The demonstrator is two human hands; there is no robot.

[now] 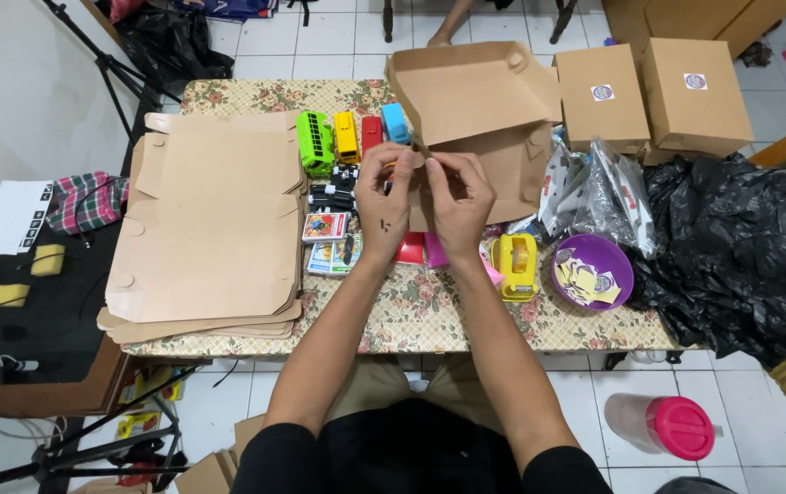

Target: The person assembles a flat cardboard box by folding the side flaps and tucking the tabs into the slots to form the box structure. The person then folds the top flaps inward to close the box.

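My left hand point(384, 197) and my right hand point(459, 203) are raised together over the middle of the table, fingers pinching the front flap of an open brown cardboard box point(480, 101). The box's lid stands tilted up behind my fingers. Just left of the box stand toy buses in a row: green point(314, 142), yellow point(346, 135), red point(371, 133) and blue point(395, 122). Card packs point(326, 226) lie under my left wrist.
A stack of flat unfolded cardboard boxes point(205, 224) fills the table's left. A yellow tape dispenser point(515, 265), a purple bowl of stickers point(592, 272), clear plastic bags point(598, 187), two closed boxes point(649, 96) and a black plastic bag point(740, 247) sit right. A pink-lidded jug point(663, 425) stands on the floor.
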